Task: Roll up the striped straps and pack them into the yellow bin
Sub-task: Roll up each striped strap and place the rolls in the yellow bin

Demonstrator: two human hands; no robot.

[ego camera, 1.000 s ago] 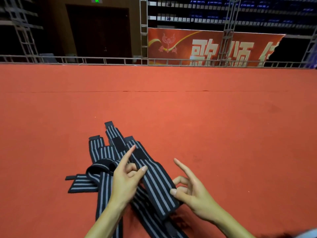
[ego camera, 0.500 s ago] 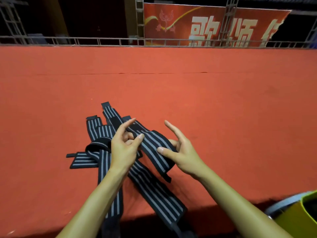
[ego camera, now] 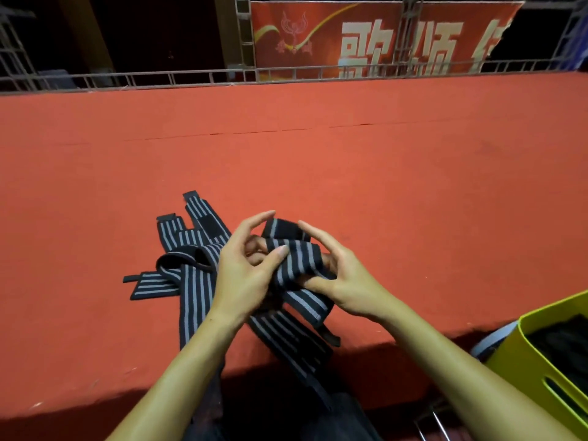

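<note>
A black elastic strap with grey stripes (ego camera: 296,259) is folded over between both hands above the red carpeted platform (ego camera: 381,173) — the left hand (ego camera: 245,275) and right hand (ego camera: 343,275) each pinch it. More striped straps (ego camera: 191,249) lie just left; the yellow plastic bin (ego camera: 521,354) sits at lower right.

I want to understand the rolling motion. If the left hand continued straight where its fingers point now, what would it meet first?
The left hand points right, so it would likely first meet the striped strap it already holds, then the right hand just behind; depth is unclear.
</note>
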